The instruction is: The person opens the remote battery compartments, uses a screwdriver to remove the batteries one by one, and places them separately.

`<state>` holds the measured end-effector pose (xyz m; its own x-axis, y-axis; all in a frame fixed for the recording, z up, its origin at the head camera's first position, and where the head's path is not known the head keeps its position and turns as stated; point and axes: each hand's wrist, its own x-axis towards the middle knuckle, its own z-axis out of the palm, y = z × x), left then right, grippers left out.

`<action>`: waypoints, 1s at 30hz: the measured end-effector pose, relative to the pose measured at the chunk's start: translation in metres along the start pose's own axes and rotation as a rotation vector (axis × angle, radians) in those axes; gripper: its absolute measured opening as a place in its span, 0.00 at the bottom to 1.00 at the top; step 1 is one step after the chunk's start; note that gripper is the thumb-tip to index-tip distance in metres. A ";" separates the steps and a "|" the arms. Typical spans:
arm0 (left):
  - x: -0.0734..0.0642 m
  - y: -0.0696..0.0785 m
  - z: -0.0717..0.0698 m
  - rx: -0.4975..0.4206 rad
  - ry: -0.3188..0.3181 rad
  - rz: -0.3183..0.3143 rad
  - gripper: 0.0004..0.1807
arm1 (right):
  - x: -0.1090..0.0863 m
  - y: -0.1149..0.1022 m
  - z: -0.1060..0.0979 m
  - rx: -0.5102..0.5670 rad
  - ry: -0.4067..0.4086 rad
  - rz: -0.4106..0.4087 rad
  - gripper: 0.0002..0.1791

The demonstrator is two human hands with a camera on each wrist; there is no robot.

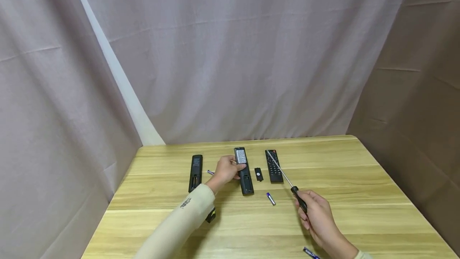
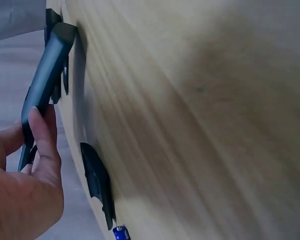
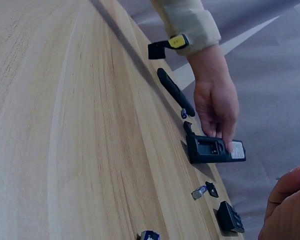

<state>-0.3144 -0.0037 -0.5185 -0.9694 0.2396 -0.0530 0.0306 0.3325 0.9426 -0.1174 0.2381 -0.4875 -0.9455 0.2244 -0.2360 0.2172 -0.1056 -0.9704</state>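
Observation:
My left hand [image 1: 227,169] pinches a black remote control [image 1: 246,181] by its sides, back facing up, with its battery compartment uncovered and no battery showing inside. In the left wrist view this remote [image 2: 47,70] is tilted and clear of the wood. My right hand [image 1: 318,213] grips the black handle of a screwdriver [image 1: 299,199]. Its long metal shaft points away to the upper left and overlaps a second remote [image 1: 276,173], which lies buttons up. Only part of the right hand [image 3: 290,205] shows in the right wrist view.
Another remote [image 1: 195,171] lies back up on the left of the wooden table [image 1: 251,231]. A small black battery cover [image 1: 258,174] sits between the two right-hand remotes. Loose batteries lie behind the left hand [image 1: 210,172], in the middle [image 1: 270,198] and at the front [image 1: 310,252]. Curtains [image 1: 244,59] hang behind.

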 end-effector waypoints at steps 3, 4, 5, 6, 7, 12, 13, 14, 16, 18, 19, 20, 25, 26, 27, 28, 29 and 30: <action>0.006 0.001 0.004 0.110 0.023 -0.014 0.11 | 0.000 0.000 0.000 -0.008 0.000 0.004 0.12; 0.007 0.002 0.005 0.157 0.028 -0.019 0.12 | 0.000 0.000 0.000 -0.012 0.003 0.006 0.12; 0.009 0.003 0.005 0.208 0.032 -0.021 0.14 | 0.000 -0.001 -0.001 -0.016 0.003 0.006 0.13; 0.010 0.005 0.006 0.256 0.033 -0.028 0.17 | 0.001 -0.001 -0.001 -0.019 0.004 0.007 0.13; 0.011 0.006 0.007 0.302 0.037 -0.036 0.18 | 0.001 -0.001 -0.002 -0.021 0.002 0.007 0.13; 0.034 -0.011 0.009 0.415 0.029 -0.073 0.28 | 0.001 -0.002 -0.003 -0.023 0.004 0.013 0.13; 0.041 -0.019 0.009 0.431 0.027 -0.072 0.30 | 0.001 -0.002 -0.003 -0.022 0.002 0.018 0.13; 0.049 -0.028 0.010 0.441 0.026 -0.075 0.31 | 0.001 -0.002 -0.003 -0.021 0.003 0.022 0.13; 0.058 -0.036 0.011 0.469 0.012 -0.076 0.34 | 0.001 -0.002 -0.003 -0.020 0.000 0.032 0.13; 0.053 -0.027 0.010 0.483 -0.011 -0.099 0.35 | 0.001 -0.001 -0.004 -0.019 0.000 0.041 0.13; 0.048 -0.019 0.009 0.486 -0.017 -0.111 0.34 | 0.000 -0.001 -0.004 -0.019 0.002 0.044 0.13; 0.043 -0.011 0.009 0.492 -0.027 -0.129 0.33 | 0.000 0.000 -0.004 -0.019 0.002 0.046 0.13; 0.025 0.016 0.005 0.589 -0.056 -0.194 0.25 | 0.000 0.002 -0.003 -0.013 0.002 0.050 0.13; 0.025 0.017 0.005 0.609 -0.057 -0.200 0.24 | 0.000 0.002 -0.003 -0.015 0.002 0.049 0.13; 0.024 0.018 0.005 0.626 -0.057 -0.204 0.23 | 0.000 0.002 -0.003 -0.018 0.002 0.046 0.14; 0.024 0.018 0.005 0.632 -0.057 -0.210 0.22 | 0.000 0.002 -0.004 -0.022 0.004 0.043 0.14; 0.025 0.018 0.005 0.632 -0.058 -0.214 0.22 | 0.000 0.002 -0.004 -0.025 0.006 0.041 0.14; 0.025 0.018 0.005 0.632 -0.058 -0.215 0.22 | 0.000 0.002 -0.005 -0.029 0.007 0.040 0.15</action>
<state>-0.3370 0.0129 -0.5044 -0.9559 0.1510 -0.2518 -0.0077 0.8444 0.5356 -0.1162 0.2425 -0.4895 -0.9342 0.2269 -0.2754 0.2622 -0.0868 -0.9611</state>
